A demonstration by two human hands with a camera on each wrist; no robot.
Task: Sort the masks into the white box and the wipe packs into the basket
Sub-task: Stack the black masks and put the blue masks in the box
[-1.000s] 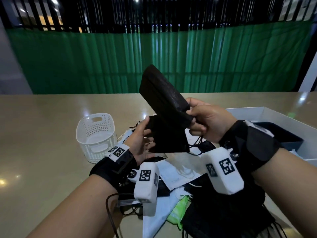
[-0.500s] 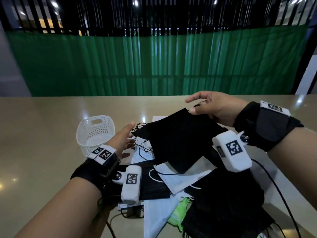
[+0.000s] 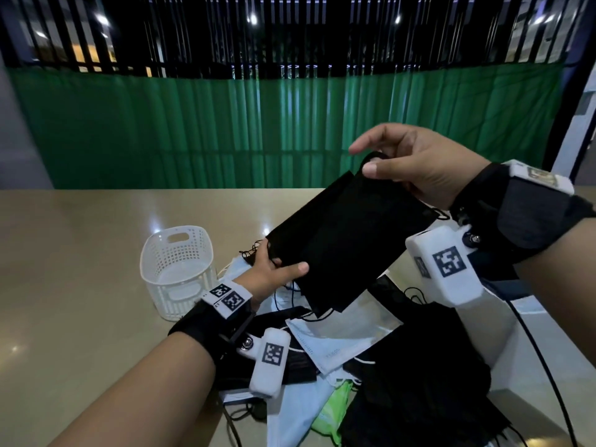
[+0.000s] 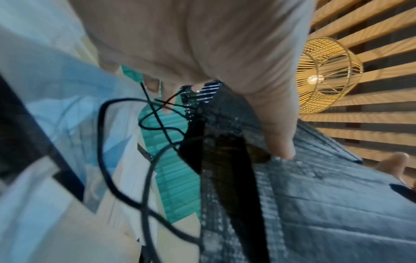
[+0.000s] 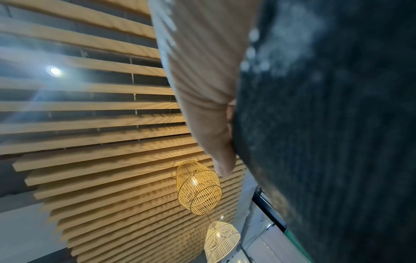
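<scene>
Head view: one white perforated basket (image 3: 176, 269) is seen upright on the table (image 3: 71, 253), left of the pile; nothing is visible inside it. A white box (image 3: 503, 343) is partly seen at the right, mostly hidden behind the right forearm and wrist camera; its contents cannot be told.

A black mask (image 3: 342, 240) is held tilted in the air above the pile, between both hands. Whether it is a single mask or several stacked cannot be told. Its lower left corner is pinched by the left hand (image 3: 274, 272), thumb on top and fingers beneath. Its upper right edge is pinched by the right hand (image 3: 416, 162) between thumb and fingers, with the index finger extended above the mask.

Left wrist view: the left thumb (image 4: 276, 135) is seen pressed on the dark pleated fabric, with black ear loops (image 4: 157, 113) hanging loose beside it. Right wrist view: the black fabric fills the right side against the right hand; two wicker lamps (image 5: 198, 186) are counted overhead.

Pile on the table, below the hands: at least two pale blue-white masks (image 3: 332, 346) and several black masks (image 3: 419, 382) are overlapped, so an exact count is not possible. One green wipe pack (image 3: 332, 411) is seen, partly buried near the front edge.
</scene>
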